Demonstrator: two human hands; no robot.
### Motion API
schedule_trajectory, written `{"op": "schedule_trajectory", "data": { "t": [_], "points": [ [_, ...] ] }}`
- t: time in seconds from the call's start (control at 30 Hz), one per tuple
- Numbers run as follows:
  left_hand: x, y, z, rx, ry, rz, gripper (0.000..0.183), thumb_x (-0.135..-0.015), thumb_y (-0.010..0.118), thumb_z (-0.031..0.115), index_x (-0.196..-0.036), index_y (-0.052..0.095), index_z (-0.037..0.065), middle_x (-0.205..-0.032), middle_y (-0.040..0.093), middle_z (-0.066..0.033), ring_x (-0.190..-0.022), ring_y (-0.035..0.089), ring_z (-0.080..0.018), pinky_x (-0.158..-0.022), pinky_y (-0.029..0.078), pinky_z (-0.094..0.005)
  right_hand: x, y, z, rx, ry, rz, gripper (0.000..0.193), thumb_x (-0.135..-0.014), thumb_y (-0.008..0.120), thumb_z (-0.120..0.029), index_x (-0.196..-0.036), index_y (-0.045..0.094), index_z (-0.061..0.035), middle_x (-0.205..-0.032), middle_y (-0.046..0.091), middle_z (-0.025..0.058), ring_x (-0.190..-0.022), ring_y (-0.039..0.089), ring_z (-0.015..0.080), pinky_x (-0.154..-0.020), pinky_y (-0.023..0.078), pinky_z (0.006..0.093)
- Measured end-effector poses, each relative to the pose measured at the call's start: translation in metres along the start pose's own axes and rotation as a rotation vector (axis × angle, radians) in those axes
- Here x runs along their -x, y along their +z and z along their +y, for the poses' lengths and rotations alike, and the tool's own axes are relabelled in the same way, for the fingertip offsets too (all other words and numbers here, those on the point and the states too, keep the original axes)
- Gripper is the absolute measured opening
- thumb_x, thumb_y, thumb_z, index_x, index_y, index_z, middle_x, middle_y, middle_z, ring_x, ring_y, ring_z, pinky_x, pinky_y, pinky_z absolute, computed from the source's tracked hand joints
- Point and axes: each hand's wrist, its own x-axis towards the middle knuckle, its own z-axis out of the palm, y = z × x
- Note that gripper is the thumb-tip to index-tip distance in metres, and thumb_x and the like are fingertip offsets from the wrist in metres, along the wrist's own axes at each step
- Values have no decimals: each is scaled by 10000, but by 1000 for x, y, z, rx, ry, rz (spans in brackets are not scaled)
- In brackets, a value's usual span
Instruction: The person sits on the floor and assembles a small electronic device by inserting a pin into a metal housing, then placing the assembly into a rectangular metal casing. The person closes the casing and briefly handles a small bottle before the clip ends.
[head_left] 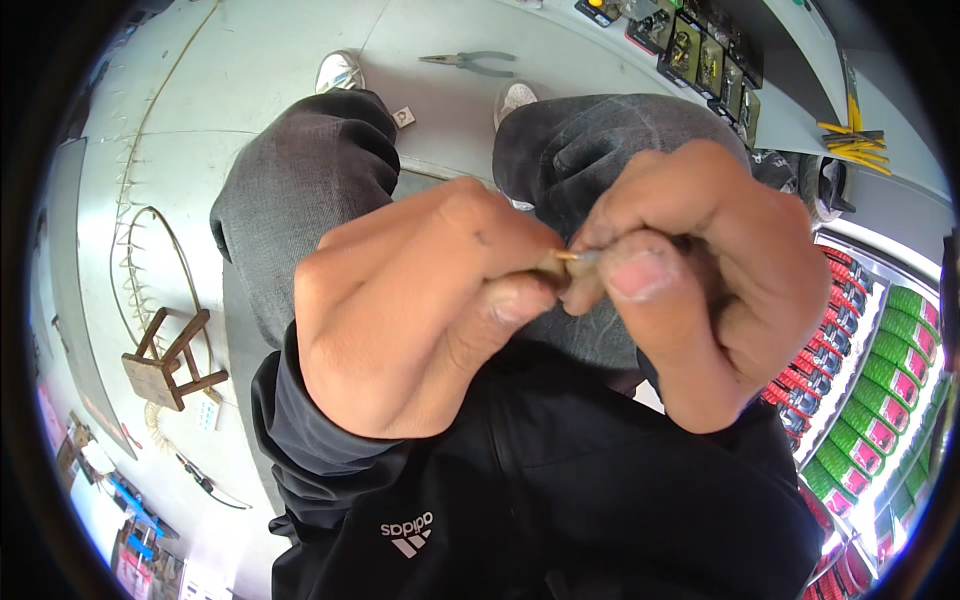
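Note:
In front of my chest, both hands meet over a short piece of thin wire [577, 256], with a copper-coloured end and a grey part. My left hand [415, 300] is closed, its thumb and index finger pinching the copper end. The grey part sits between the thumb and fingers of my right hand [715, 280], also closed. Most of the wire is hidden by the fingers, and whatever the right palm may hold cannot be seen. My knees are spread below the hands.
Long-nose pliers [470, 64] and a small white square piece [403, 117] lie on the floor ahead. At left are a wooden stool [160, 375] and a coiled hose [128, 245]. At right are parts trays [708, 65], yellow and dark sticks [858, 145] and green packaged coils [888, 385].

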Motion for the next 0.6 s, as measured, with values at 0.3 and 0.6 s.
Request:
{"op": "schedule_trajectory", "data": {
  "t": [0.3,0.6],
  "points": [
    [1,2,-2,111,39,134,357,-912,707,222,-1061,504,-31,-950,563,-179,-825,542,-204,-731,455,-319,-1,9,-6,-7,26,62,133,-929,565,-39,-839,579,57,-674,618,111,-535,536,99,-513,418,233],
    [-3,4,-12,332,87,177,309,-853,766,214,-968,525,58,-1075,534,-195,-941,544,-223,-824,466,-344,-6,2,-17,59,90,-86,174,-970,570,-108,-863,584,28,-691,615,81,-551,514,106,-527,399,248]
  ]
}}
